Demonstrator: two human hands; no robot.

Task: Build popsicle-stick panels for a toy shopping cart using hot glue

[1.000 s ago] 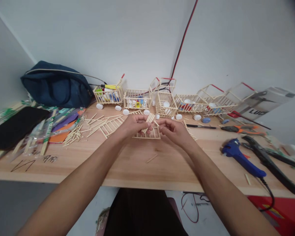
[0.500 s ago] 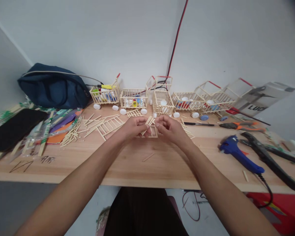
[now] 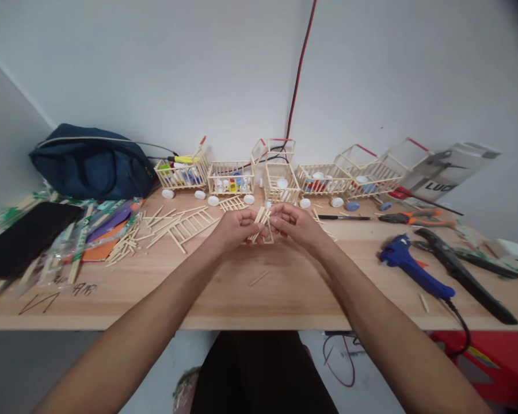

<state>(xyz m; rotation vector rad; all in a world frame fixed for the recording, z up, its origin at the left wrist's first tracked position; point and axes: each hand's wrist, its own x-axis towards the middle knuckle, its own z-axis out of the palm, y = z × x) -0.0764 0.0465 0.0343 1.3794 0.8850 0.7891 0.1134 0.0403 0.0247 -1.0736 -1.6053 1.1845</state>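
Note:
Several short wooden sticks (image 3: 261,218) are bunched between my two hands above the middle of the table. My left hand (image 3: 240,225) has its fingers closed round them from the left. From the right, my right hand (image 3: 290,221) pinches at the same bunch, thumb and fingertips together. Part of a small stick frame (image 3: 269,237) shows just under the fingers; the hands hide the rest. One loose stick (image 3: 259,278) lies on the table nearer to me. Left of my hands rest a ladder-like stick panel (image 3: 192,226) and a smaller one (image 3: 233,203).
Small stick-built carts (image 3: 231,177) with white wheels line the wall. A stick pile (image 3: 125,244), black phone (image 3: 28,238) and blue bag (image 3: 95,164) are at left. A blue glue gun (image 3: 414,267), black-handled cutter (image 3: 461,273) and orange-handled pliers (image 3: 418,218) lie at right.
The camera view has shifted slightly. The sticks between my hands now stand more upright and fan out a little. Both hands stay close together in the same place.

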